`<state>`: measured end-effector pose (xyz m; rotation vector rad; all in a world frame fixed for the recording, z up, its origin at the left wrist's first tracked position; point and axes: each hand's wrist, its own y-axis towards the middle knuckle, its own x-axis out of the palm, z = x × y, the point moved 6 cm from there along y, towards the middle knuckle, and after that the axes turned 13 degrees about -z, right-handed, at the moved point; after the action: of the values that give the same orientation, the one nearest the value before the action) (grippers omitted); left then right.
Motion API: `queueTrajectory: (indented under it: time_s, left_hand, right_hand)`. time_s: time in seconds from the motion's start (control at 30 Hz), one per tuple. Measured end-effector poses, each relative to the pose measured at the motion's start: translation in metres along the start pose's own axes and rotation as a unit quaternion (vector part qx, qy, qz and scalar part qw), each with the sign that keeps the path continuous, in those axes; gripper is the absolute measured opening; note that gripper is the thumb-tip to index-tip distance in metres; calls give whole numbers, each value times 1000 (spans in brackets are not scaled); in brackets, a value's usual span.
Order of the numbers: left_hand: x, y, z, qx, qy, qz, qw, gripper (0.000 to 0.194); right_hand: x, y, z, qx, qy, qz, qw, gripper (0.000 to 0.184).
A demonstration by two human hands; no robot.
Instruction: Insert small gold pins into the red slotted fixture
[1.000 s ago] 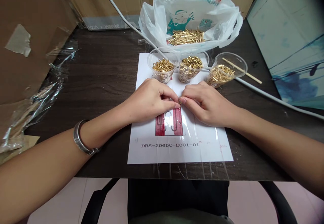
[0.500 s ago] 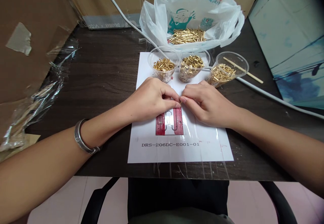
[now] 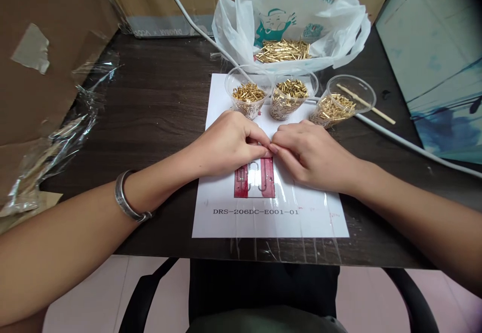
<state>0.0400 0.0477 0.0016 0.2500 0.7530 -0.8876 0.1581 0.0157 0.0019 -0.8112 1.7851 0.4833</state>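
My left hand (image 3: 235,142) and my right hand (image 3: 307,152) meet fingertip to fingertip above a printed sheet (image 3: 222,225). Thumb and forefinger of each are pinched together, and whatever sits between them is hidden or too small to name. Just below the fingers, the sheet bears a red and white printed picture (image 3: 267,185) under clear tape. Behind the hands stand a left clear plastic cup (image 3: 248,99), a middle cup (image 3: 288,102) and a right cup (image 3: 333,109), which leans; all hold small gold-coloured metal pins or tubes.
A white plastic bag (image 3: 339,41) with longer gold-coloured pins lies open at the back. A thin wooden stick (image 3: 380,112) rests beside the right cup. A white cable (image 3: 414,147) crosses the dark table (image 3: 150,102). Cardboard (image 3: 56,87) stands at the left.
The whole view has shifted slightly, with the table things now a little higher and to the right. Both hands keep their pinched fingertips together over the sheet.
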Motion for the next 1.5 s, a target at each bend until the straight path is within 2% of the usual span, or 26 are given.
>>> queueTrajectory:
  time_s: [0.27, 0.4, 0.5, 0.57, 0.63, 0.7, 0.73, 0.8, 0.87, 0.93, 1.0, 1.17, 1.3, 1.5]
  left_hand:
    - [-1, 0, -2, -20, 0, 4, 1000, 13]
    - [-1, 0, -3, -25, -4, 5, 1000, 10]
    - [-1, -1, -2, -28, -12, 0, 1000, 9]
    - [-2, -2, -1, -35, -13, -3, 999, 9]
    - [-3, -2, 0, -36, -16, -3, 999, 10]
    - [-3, -3, 2, -28, -18, 0, 999, 12]
    - [-2, -3, 3, -23, -17, 2, 1000, 13]
    - [-2, -4, 4, -19, -12, 9, 1000, 14]
    - [-1, -4, 4, -20, -9, 12, 1000, 14]
    - [0, -4, 4, -22, -11, 8, 1000, 16]
    - [0, -4, 3, -21, -21, 3, 1000, 17]
    - [0, -4, 3, -18, -50, -10, 999, 16]
    - [0, -4, 4, -12, -49, -20, 999, 18]
    - [0, -3, 0, -49, -12, -24, 998, 22]
  right_hand:
    - [0, -2, 7, 39, 18, -6, 999, 33]
    - [-9, -9, 5, 57, 25, 39, 997, 32]
    - [-28, -22, -8, 42, 11, 100, 994, 36]
    - [-50, -34, -14, 47, -26, 153, 987, 40]
    - [-78, -48, -6, 111, -86, 216, 966, 36]
    - [-101, -56, 16, 198, -133, 219, 946, 23]
    - [-109, -56, 28, 222, -146, 197, 944, 23]
    - [-110, -47, 56, 256, -139, 68, 954, 38]
    - [-111, -39, 76, 310, -136, -1, 941, 47]
    - [-112, -33, 87, 360, -134, -37, 923, 38]
    - [-110, -26, 90, 374, -122, -62, 917, 28]
    - [-102, -19, 83, 314, -113, -73, 940, 29]
    - [-100, -20, 86, 313, -112, -63, 941, 18]
    - [-101, -20, 86, 317, -121, -58, 939, 37]
